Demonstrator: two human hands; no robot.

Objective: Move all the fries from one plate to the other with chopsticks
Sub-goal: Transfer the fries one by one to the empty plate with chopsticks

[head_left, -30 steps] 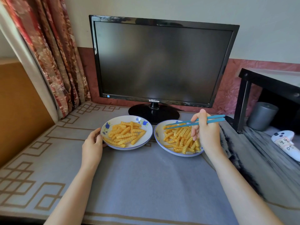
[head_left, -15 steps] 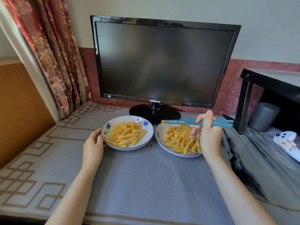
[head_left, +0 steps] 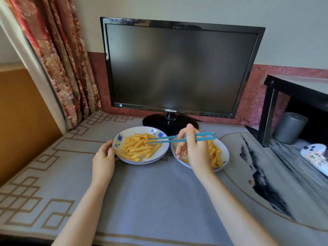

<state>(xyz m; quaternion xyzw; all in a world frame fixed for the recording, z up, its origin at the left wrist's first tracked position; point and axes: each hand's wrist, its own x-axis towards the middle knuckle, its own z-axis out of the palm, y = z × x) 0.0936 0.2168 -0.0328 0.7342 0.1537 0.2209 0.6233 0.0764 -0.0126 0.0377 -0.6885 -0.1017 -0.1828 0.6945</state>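
Far left: floral curtain (head_left: 58, 59) hangs at the edge of the grey mat (head_left: 156, 201) with its tan fret border.

Your left hand (head_left: 103, 160) sits at the left plate (head_left: 134, 130), thumb and curled fingers cupping its near-left rim. That plate holds a pile of crinkle fries (head_left: 138, 148), spread across its middle.

Behind both plates: dark monitor (head_left: 177, 68), its stand just beyond the rims.

The blue chopsticks (head_left: 163, 142) lie nearly level, tips over the right part of the left plate's pile, butt ends pointing right. The tips stand close together with a thin gap. They sit right at a fry, but whether one is pinched cannot be told.

Your right hand (head_left: 195, 151) grips the chopsticks around mid-length, fingers curled round them, and hovers over the right plate (head_left: 224, 148). It hides much of the fries there (head_left: 213, 154); a good heap shows at its right. The two plates sit almost rim to rim.

Far right: black shelf (head_left: 292, 86), grey cylinder (head_left: 289, 126) under it, white controller (head_left: 316, 155) in front.
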